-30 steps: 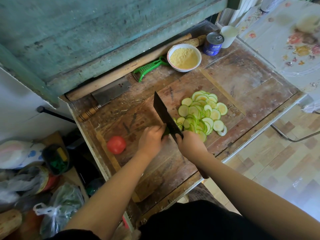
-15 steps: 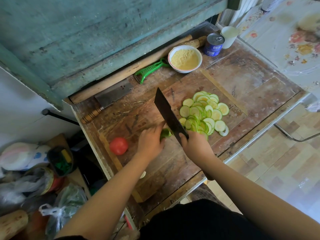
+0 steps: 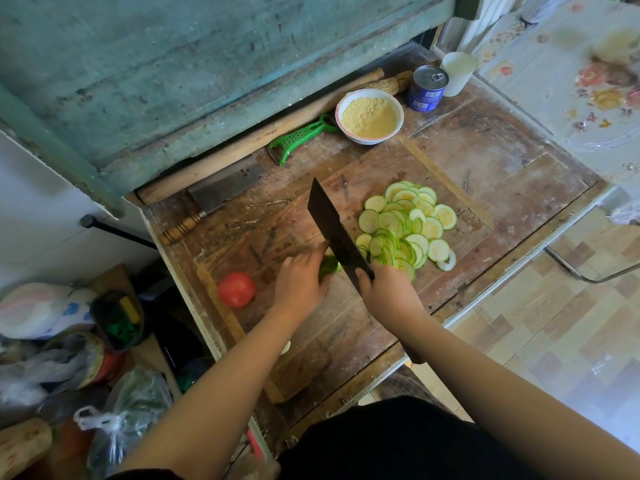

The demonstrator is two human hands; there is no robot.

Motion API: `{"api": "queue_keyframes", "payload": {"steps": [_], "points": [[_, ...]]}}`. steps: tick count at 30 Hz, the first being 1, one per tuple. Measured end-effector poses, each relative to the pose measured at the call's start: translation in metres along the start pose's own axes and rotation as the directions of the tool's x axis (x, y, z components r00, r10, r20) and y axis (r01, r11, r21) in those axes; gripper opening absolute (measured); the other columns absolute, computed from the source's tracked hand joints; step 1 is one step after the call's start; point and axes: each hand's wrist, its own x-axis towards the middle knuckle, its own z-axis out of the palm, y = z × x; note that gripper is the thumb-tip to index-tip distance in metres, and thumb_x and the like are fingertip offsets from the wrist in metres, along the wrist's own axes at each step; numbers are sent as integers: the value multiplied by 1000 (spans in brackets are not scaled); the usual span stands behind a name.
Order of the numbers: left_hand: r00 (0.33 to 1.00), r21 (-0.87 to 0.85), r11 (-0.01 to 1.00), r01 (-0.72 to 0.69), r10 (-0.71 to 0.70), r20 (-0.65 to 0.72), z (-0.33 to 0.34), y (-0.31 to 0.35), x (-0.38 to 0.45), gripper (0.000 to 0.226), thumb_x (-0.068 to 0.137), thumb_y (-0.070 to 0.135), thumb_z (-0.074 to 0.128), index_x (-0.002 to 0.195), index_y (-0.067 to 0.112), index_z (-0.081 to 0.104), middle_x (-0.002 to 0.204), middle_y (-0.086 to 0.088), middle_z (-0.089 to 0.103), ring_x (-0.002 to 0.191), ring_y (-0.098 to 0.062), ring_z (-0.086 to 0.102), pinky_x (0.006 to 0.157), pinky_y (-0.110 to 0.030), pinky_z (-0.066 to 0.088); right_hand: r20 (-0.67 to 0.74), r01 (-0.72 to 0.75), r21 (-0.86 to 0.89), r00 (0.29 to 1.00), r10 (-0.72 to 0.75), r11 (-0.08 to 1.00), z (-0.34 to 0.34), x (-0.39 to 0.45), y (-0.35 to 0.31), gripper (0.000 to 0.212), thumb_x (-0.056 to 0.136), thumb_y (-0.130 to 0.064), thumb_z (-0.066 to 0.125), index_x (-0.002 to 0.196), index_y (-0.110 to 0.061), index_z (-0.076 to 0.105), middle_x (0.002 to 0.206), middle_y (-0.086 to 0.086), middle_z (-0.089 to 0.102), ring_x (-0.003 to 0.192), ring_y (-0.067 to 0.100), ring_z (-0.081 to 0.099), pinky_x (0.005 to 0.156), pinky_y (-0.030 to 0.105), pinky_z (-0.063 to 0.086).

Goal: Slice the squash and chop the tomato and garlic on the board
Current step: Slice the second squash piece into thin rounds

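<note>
Left hand [image 3: 300, 282] lay palm-down on the board [image 3: 311, 341], fingers [image 3: 313, 258] curled over the squash [image 3: 329, 265] stub, holding it down. Only a short green end of the stub showed, between the two hands.

Right hand [image 3: 386, 292] gripped the cleaver [image 3: 334, 230] at its handle end, fingers wrapped tight; the handle itself was hidden in the fist. Blade was dark, edge down, running up and away from the right fingers, its flank just beside the stub's cut face. Contact between edge and board could not be told.

Slices [image 3: 407, 230] lay in an overlapping heap on the board, just right of the blade and above the right fingers.

Tomato [image 3: 237, 289] whole, on the board, left of the left fingers, apart from them. A small pale item [image 3: 286, 347] peeped out under the left forearm; identity uncertain.

Well beyond the fingers on the tabletop [image 3: 485, 147]: second cleaver [image 3: 218, 197], green peeler [image 3: 298, 136], rolling pin [image 3: 242, 150], bowl [image 3: 369, 116] of yellow meal, tin [image 3: 427, 88], white cup [image 3: 458, 73].
</note>
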Motion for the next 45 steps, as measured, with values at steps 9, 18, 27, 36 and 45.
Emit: {"api": "queue_keyframes", "payload": {"steps": [9,18,27,36,45], "points": [[1000,-4,1000,2,-2,4,-1,1,-1,60,86,28,62,141,18,39,116,-2,64,108,-23,57,91,-35,38,-13,2,-36,1000,-2,999,5,0,-1,29,100,-33,38,88,-13,53,62,-2,48,54,17,46,44,27,30],[1000,-25,1000,17,-17,-17,2,2,-1,62,85,26,65,141,14,40,113,-7,64,106,-24,58,91,-34,37,34,-50,-48,998,52,998,17,14,-6,29,100,-31,37,86,-10,52,72,3,49,69,25,50,58,30,38],[1000,-14,1000,20,-20,9,0,1,-1,62,86,28,61,142,19,36,117,-2,63,109,-22,56,93,-35,37,-31,22,25,999,-21,999,10,4,-3,28,100,-30,39,85,-12,54,64,1,52,61,23,52,47,28,32],[1000,-12,1000,28,-28,14,3,-2,1,61,85,29,62,140,20,37,119,2,62,111,-19,56,95,-33,37,-27,19,12,999,-18,1000,5,2,-3,28,100,-31,40,88,-11,56,61,-2,48,55,17,46,44,25,30],[999,-21,999,45,-45,20,7,-3,1,61,85,31,62,139,20,37,116,-1,62,107,-22,57,92,-32,39,17,-23,-16,1000,23,1000,12,7,-3,28,100,-32,38,85,-12,53,65,0,49,64,24,52,48,27,33]]}}
